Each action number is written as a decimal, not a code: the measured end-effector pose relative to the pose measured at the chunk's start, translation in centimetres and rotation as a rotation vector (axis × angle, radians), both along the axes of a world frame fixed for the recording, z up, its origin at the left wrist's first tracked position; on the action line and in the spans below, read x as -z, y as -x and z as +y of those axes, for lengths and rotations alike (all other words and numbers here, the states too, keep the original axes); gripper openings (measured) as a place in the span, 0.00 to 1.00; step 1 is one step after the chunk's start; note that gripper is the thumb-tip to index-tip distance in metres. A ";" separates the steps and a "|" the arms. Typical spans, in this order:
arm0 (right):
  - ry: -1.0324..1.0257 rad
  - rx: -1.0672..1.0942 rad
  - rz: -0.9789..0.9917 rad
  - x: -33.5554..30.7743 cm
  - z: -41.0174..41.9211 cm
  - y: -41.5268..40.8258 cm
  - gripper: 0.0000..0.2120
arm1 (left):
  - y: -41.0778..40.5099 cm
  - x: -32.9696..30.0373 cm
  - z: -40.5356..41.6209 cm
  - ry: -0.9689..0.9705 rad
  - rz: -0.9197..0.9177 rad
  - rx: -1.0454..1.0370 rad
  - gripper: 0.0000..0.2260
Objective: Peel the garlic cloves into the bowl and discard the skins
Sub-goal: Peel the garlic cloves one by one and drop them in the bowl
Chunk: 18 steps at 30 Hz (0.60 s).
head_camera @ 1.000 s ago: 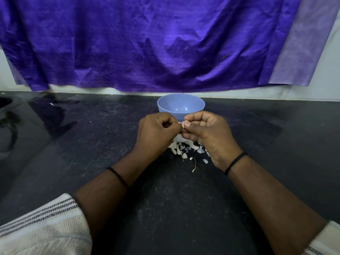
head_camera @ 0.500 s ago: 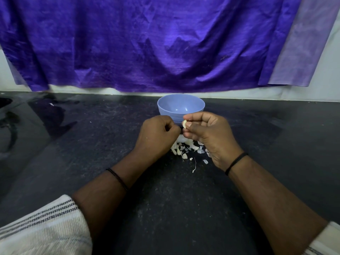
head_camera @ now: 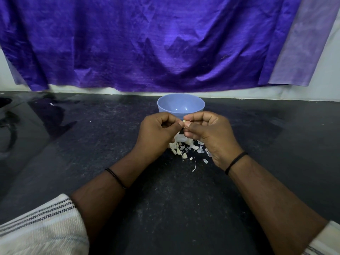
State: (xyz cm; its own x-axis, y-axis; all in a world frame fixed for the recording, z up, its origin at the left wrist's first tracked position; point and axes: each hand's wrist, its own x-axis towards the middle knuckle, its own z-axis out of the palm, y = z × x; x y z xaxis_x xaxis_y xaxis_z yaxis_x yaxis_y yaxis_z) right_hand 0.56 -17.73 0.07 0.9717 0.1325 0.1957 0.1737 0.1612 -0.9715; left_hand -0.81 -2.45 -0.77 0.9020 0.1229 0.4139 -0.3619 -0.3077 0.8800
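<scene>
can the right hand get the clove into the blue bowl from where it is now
Probably yes. The right hand pinches the garlic clove together with the left hand, just in front of the blue bowl. Its open mouth is unobstructed, but the left grip must let go first.

We hold both forearms forward and angled inward, so that our hands meet in the middle. Our left hand (head_camera: 158, 133) is curled into a loose fist, knuckles up, with thumb and forefinger pinched together at its inner edge. Our right hand (head_camera: 209, 133) is curled the same way, its thumb and forefinger tips pressed against those of the left. A thin dark band circles each wrist, and pale striped sleeves cover both arms near the elbows.
</scene>
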 end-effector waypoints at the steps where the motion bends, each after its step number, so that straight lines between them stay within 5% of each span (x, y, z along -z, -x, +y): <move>1: 0.003 -0.006 0.002 0.0 0.0 0.0 0.06 | 0.0 0.0 0.0 0.006 0.008 0.002 0.04; 18: 0.041 -0.019 0.012 -0.2 0.0 0.1 0.06 | 0.0 -0.2 0.1 -0.003 0.095 0.027 0.04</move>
State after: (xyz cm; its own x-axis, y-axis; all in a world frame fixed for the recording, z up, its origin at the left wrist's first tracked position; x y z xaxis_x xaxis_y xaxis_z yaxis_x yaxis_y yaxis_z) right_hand 0.42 -17.72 0.28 0.9713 0.1582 0.1779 0.1591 0.1241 -0.9794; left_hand -0.76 -2.39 -0.59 0.9401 0.0963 0.3269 -0.2854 -0.3017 0.9097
